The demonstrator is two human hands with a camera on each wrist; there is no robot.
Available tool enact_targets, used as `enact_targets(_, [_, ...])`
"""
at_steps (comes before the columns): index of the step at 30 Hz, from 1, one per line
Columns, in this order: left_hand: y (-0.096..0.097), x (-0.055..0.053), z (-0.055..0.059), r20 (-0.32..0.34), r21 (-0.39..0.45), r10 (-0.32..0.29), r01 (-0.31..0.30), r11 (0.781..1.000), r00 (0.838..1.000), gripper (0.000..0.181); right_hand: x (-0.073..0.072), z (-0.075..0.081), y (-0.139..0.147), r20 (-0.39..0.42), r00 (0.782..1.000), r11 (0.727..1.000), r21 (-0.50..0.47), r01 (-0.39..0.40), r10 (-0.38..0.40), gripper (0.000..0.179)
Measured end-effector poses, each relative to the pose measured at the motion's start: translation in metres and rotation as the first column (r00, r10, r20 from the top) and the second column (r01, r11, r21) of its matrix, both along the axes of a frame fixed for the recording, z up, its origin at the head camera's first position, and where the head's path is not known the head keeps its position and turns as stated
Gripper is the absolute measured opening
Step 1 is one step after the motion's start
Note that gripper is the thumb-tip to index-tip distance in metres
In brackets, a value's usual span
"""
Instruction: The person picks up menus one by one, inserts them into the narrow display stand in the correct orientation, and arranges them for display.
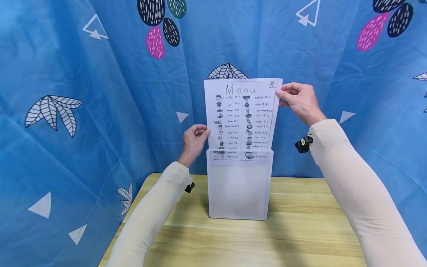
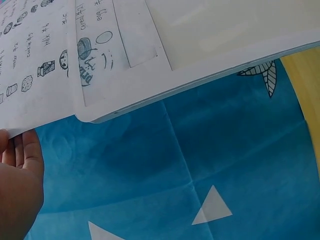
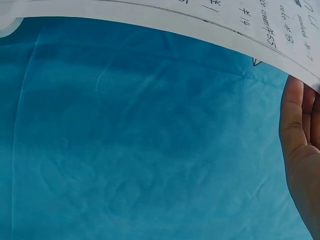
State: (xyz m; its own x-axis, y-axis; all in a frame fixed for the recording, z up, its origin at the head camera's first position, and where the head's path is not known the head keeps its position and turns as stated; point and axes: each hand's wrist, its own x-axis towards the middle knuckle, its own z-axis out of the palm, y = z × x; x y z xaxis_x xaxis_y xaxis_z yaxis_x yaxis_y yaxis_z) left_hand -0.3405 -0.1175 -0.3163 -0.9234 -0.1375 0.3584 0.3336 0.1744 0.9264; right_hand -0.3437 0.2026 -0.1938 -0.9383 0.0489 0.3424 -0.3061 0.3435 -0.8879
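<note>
A white menu sheet (image 1: pixel 240 118) with handwritten words and small drawings stands upright in the head view. Its lower end is inside a clear sign holder (image 1: pixel 238 193) with a pale frame, which stands on the table. My right hand (image 1: pixel 300 102) pinches the sheet's right edge near the top corner. Lower down, at the sheet's left edge just above the holder's rim, my left hand (image 1: pixel 194 142) pinches the paper between thumb and fingers. The left wrist view shows the sheet's bottom lines behind the holder's clear front, with the left fingers (image 2: pixel 31 152) at the paper's edge.
The light wooden table (image 1: pixel 300 222) lies under the holder. Behind and to the left hangs a blue curtain (image 1: pixel 100 92) printed with leaves, triangles and drop shapes, close to the table's back edge.
</note>
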Motion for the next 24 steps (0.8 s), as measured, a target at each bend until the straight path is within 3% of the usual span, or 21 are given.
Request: enact_targets(24, [-0.0001, 0.0000, -0.0076, -0.001, -0.031, 0.019, -0.019, 0.999, 1.000, 0.016, 0.0006, -0.0065, 0.0002, 0.035, 0.999, 0.999, 0.052, 0.016, -0.018, 0.039])
